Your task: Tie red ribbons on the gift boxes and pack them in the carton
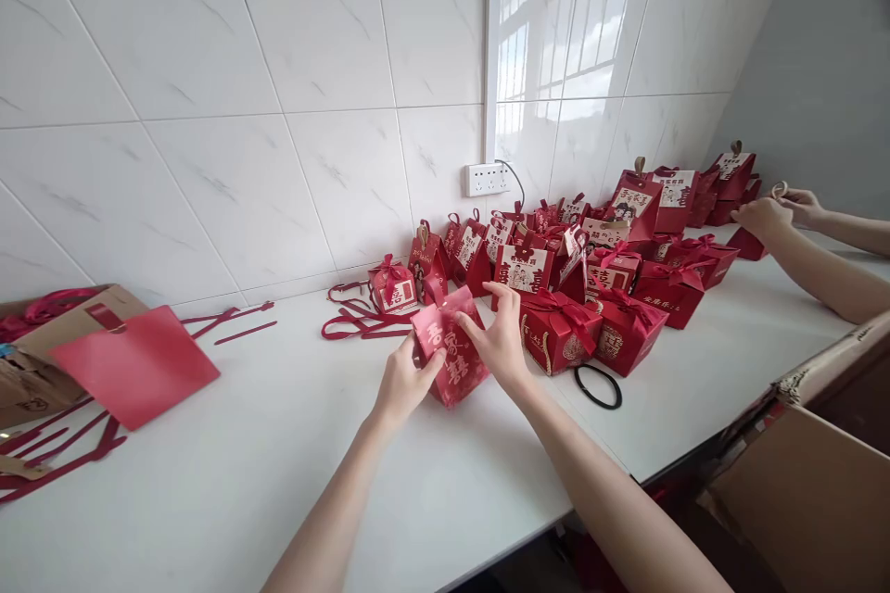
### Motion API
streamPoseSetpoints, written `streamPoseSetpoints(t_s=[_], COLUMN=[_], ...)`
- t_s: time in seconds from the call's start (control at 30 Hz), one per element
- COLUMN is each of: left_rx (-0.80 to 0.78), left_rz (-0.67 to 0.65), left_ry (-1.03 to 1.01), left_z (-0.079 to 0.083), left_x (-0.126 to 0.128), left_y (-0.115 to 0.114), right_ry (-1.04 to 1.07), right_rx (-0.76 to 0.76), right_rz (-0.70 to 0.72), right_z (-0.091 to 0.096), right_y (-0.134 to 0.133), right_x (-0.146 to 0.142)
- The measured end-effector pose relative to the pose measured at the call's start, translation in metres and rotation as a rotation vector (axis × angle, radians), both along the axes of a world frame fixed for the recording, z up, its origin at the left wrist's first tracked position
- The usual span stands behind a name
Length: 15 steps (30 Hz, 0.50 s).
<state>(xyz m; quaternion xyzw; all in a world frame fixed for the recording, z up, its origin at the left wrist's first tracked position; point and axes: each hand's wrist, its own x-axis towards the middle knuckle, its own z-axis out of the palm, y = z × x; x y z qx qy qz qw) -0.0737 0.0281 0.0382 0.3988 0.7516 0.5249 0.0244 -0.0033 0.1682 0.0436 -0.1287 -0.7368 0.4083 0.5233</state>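
One red gift box (460,369) sits in the middle of my view, on or just above the white counter (278,445), I cannot tell which, with the pale characters of its front facing me. I have the left hand (410,378) clamped on the box's left edge, thumb pressed to the printed face, fingers round the side; I judge that this grip is there to steady the card. My right hand (502,334) is at the upper right: its thumb touches the front near the top while the fingers spread apart beyond the edge, probably to leave the upper part free for handling.

Made-up boxes (523,271) crowd near the tiled wall (334,176), presumably grouped there to stay out of my way. Loose red ribbons (362,326) lie just beside them, perhaps for easy reach. At far left, a flat red sheet (139,371) rests against an opened carton (20,380), likely as stock. A black ring (599,387) lies near the boxes; another person's hands (765,220) work well apart from mine.
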Motion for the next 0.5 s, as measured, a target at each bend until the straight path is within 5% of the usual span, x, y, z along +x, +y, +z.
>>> streamPoseSetpoints(t_s=[0.13,0.23,0.33,0.5], left_rx=[0.045,0.004,-0.020,0.036], left_rz=[0.191,0.025,-0.129,-0.093], left_ry=[0.216,0.328,0.341,0.484], left_z=[-0.004,-0.008,-0.012,-0.016], left_x=[0.007,0.008,0.005,0.003], left_y=[0.004,0.003,0.001,-0.001], right_ry=[-0.129,-0.188,-0.122,0.062], right_rx=[0.081,-0.007,-0.194,-0.615], right_rz=[0.287,0.438,0.410,0.341], right_z=[-0.007,-0.006,-0.002,-0.002], right_y=[-0.010,-0.012,-0.004,0.011], right_x=[-0.003,-0.003,-0.003,-0.008])
